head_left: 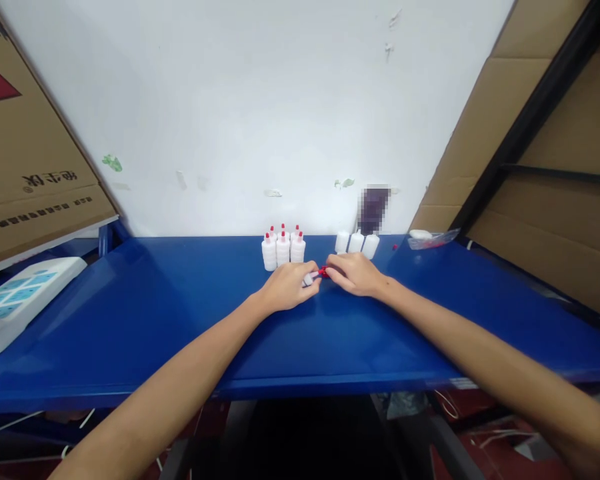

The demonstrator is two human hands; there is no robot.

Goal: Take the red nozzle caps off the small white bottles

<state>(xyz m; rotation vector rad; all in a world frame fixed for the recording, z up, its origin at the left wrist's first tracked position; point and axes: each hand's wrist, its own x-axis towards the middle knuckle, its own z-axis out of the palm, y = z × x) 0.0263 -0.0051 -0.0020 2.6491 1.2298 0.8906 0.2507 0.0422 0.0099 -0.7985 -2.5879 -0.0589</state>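
Meeting at the middle of the blue table [155, 320], both hands are down on the work. The left hand [286, 288] is curled around a small white bottle [310, 279], fingers wrapped over it so only its end pokes out toward the right. The right hand [356, 273] comes in from the other side, fingertips pinched on a red cap [323, 272] right at the bottle's mouth. Bottle and cap sit between the two hands, just above the tabletop, and the two hands almost touch each other.

Just behind the left hand stands a tight cluster of capped bottles [283, 248], white bodies with red tips, close to the white wall [260, 100]. Behind the right hand, three uncapped bottles [356, 243] stand in a short row, leaning a little. Further right along the back edge lies a clear plastic bag [433, 238] with something white and red inside. Over at the far left edge rests a white scale [15, 300] with blue keys, and cardboard boxes [25, 167] flank the table on both sides
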